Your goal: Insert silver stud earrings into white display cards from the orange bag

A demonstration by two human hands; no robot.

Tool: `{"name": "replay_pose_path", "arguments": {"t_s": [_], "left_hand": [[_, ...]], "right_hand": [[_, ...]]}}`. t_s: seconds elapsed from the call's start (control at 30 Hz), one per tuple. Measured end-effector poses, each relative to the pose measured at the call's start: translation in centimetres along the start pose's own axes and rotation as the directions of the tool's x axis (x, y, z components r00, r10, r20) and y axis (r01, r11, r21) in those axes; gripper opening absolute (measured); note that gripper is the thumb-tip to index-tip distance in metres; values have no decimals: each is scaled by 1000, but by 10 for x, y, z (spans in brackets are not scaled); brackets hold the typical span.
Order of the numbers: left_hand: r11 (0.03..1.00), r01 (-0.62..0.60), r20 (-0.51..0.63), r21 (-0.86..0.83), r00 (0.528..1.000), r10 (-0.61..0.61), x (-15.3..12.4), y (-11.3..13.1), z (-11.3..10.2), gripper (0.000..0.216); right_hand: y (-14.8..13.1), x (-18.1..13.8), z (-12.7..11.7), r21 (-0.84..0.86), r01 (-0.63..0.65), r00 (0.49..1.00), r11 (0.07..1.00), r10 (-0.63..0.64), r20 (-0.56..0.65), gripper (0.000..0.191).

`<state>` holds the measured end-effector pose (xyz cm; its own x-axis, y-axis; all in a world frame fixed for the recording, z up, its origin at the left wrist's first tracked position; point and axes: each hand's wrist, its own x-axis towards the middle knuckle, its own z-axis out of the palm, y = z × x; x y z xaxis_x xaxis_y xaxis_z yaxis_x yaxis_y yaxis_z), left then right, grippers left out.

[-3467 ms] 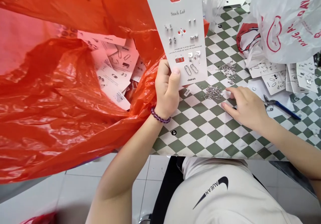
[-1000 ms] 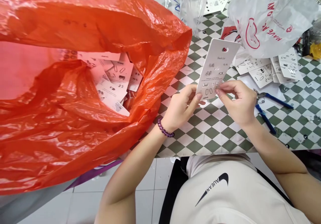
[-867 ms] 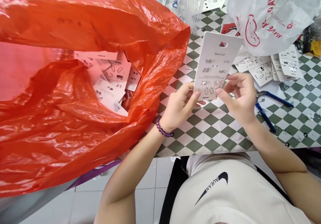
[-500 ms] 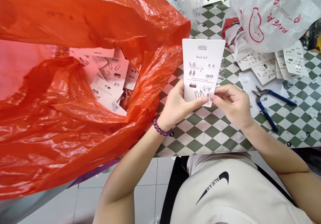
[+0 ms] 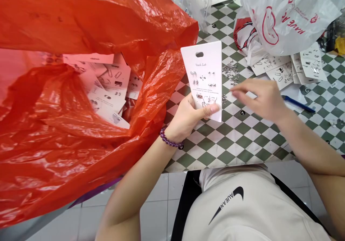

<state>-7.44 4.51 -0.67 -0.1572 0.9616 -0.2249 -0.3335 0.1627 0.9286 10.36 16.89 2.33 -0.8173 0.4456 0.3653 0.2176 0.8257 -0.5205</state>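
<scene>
From the head camera, the left hand (image 5: pixel 185 115) has its grip pinching a white earring card (image 5: pixel 202 55) between the thumb and fingers hidden behind it, raised above the green-and-white checked table (image 5: pixel 242 140), with rows of silver earrings (image 5: pixel 203 79) still on the card. The blurred right hand (image 5: pixel 258 97) has its grip spread, apart from the card and near a loose heap of silver earring pieces (image 5: pixel 230 72). More cards (image 5: pixel 107 90) lie in the orange plastic bag (image 5: pixel 81 18), and a spread of printed cards (image 5: pixel 280 72) lies on the table.
</scene>
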Motion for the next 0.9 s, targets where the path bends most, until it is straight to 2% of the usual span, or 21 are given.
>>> {"name": "replay_pose_path", "arguments": {"t_s": [0.07, 0.13, 0.3, 0.43, 0.63, 0.8, 0.9], "left_hand": [[998, -5, 19, -63, 1000, 6, 1, 1, -1, 47], [989, 6, 54, -149, 999, 3, 1, 2, -4, 47], [964, 82, 145, -252, 988, -46, 1, 6, -8, 43], [964, 74, 179, -254, 983, -28, 2, 6, -5, 41], [960, 65, 190, -273, 982, -13, 3, 4, -4, 38], [952, 91, 192, -292, 981, -35, 3, 3, -4, 38], [946, 73, 220, -316, 976, -2, 4, 1, -5, 36]], "right_hand": [[20, 4, -9, -123, -118, 992, 985, 113, -48, 12], [35, 6, -13, -182, -169, 985, 969, 170, -14, 12], [40, 7, -6, -359, -131, 963, 924, 205, 177, 18], [35, 7, 1, -500, -83, 960, 862, 204, 192, 25], [39, 12, 5, -507, -139, 966, 851, 229, 120, 28], [37, 16, 8, -533, -63, 948, 844, 218, 233, 28], [34, 21, 6, -541, -82, 932, 837, 256, 256, 24]]}}
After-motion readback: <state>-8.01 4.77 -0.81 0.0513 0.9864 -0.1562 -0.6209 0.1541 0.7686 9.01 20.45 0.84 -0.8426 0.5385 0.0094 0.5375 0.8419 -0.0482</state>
